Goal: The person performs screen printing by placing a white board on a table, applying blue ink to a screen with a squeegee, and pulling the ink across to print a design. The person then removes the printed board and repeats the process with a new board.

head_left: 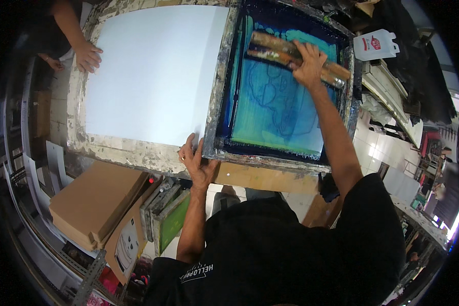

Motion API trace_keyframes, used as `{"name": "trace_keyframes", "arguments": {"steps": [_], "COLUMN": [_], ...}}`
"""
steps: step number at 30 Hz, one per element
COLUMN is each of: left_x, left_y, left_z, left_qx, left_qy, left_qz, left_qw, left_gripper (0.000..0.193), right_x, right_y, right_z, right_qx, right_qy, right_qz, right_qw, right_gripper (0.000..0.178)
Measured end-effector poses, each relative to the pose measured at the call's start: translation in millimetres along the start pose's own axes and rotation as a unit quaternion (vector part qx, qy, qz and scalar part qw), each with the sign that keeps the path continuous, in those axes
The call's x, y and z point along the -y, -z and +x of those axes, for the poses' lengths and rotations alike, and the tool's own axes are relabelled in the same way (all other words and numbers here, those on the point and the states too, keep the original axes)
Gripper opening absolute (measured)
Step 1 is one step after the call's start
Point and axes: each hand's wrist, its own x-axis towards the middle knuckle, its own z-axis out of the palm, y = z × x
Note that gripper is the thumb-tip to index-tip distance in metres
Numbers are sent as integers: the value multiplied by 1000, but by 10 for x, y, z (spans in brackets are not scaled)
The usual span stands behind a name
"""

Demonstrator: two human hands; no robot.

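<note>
My right hand is closed around a wooden-handled squeegee that lies slantwise across the far part of a printing screen. A second wooden bar shows alongside it, partly under my fingers. Blue-green ink covers the screen mesh, and faint outlines of a drawing show through. A worn, paint-spotted screen frame surrounds the mesh. To its left, a large white sheet lies flat on the table. My left hand rests with fingers stretched out at the sheet's near right corner, beside the frame's near left corner.
Another person's hand lies on the sheet's far left edge. A white plastic jug stands right of the screen. Below the worn table edge are stacked brown cardboard and several framed screens, one green. Metal shelving stands at lower left.
</note>
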Motion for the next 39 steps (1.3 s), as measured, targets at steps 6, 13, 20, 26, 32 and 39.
{"name": "trace_keyframes", "arguments": {"steps": [6,13,20,26,32,39], "left_x": [-35,-9,34,123,71,-212], "left_y": [-10,-5,-41,-42,-77,82], "left_z": [-19,-38,-21,-172,-189,-60], "left_qx": [10,7,-19,11,-34,-41], "left_qy": [38,33,10,37,47,59], "left_qz": [-19,-29,-19,-32,-117,-154], "left_qw": [999,999,1000,999,991,985], "left_gripper": [67,66,71,72,71,77], "right_x": [-447,-701,-1204,-784,-234,723], "right_y": [-305,-522,-441,-357,-10,845], "right_z": [604,1137,1512,1076,436,-717], "right_qx": [-39,-14,-13,-30,-46,25], "right_qy": [21,-12,96,113,106,31], "right_qz": [-32,-105,-44,-28,-14,-5], "right_qw": [998,994,994,993,993,999], "right_gripper": [83,77,58,52,46,46]}}
